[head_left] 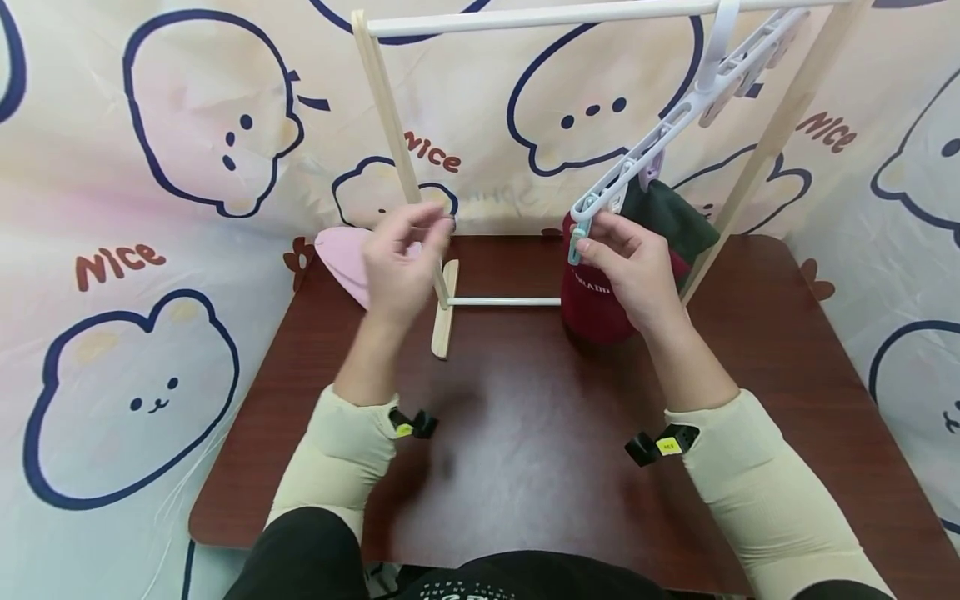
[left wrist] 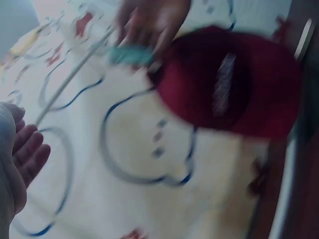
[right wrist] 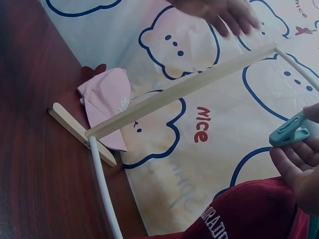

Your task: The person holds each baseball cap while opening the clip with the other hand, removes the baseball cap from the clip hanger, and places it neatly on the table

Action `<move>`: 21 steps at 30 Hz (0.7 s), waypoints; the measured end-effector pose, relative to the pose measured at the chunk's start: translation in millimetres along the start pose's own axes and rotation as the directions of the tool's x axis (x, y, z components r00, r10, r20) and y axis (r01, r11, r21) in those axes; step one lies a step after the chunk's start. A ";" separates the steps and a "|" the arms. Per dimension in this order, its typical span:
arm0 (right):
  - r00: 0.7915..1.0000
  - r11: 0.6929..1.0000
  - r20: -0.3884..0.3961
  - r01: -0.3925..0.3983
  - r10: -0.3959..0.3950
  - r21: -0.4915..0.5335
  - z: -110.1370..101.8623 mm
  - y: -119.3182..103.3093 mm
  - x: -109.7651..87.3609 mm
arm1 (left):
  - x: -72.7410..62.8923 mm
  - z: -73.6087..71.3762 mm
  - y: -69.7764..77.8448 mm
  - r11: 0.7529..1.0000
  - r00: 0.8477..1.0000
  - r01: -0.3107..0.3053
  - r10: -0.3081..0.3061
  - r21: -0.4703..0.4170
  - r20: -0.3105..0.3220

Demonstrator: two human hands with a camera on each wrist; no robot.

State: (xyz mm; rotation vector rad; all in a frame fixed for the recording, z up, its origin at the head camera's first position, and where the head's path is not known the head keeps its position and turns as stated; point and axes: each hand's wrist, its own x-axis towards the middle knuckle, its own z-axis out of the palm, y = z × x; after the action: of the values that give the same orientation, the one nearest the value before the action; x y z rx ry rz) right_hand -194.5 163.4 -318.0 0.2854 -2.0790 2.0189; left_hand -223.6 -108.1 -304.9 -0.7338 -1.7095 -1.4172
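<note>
My right hand (head_left: 633, 262) pinches a teal clothespin (head_left: 579, 242) at the near, low end of a white clip hanger (head_left: 675, 117). Close behind those fingers is a dark red cap (head_left: 596, 304) with white lettering. A dark green fabric piece (head_left: 671, 218) sits beside the cap, under a purple clip (head_left: 651, 169). The right wrist view shows the teal clothespin (right wrist: 289, 130) between thumb and fingers. My left hand (head_left: 405, 258) is raised near the rack's left post, its fingers loosely bent and nothing in them. The left wrist view is blurred.
The hanger hooks over the white top bar (head_left: 570, 14) of a wooden-sided rack (head_left: 397, 117) on the brown table (head_left: 517, 433). A pink cap (head_left: 345, 262) lies at the table's back left, beside the rack's foot (head_left: 446, 321). Patterned cloth (head_left: 180, 275) surrounds the table.
</note>
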 end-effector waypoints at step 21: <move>0.955 0.846 0.000 0.263 -0.297 -0.464 1.3 2.5 -10.2 | -11.6 114.2 13.4 0.846 0.806 0.511 -0.413 -0.148 0.424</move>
State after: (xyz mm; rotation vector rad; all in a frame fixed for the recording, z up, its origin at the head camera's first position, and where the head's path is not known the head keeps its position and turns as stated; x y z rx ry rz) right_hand -185.5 162.0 -323.5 0.3932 -2.2365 1.3028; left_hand -229.7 6.8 -315.9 -0.7969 -2.1352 -1.9686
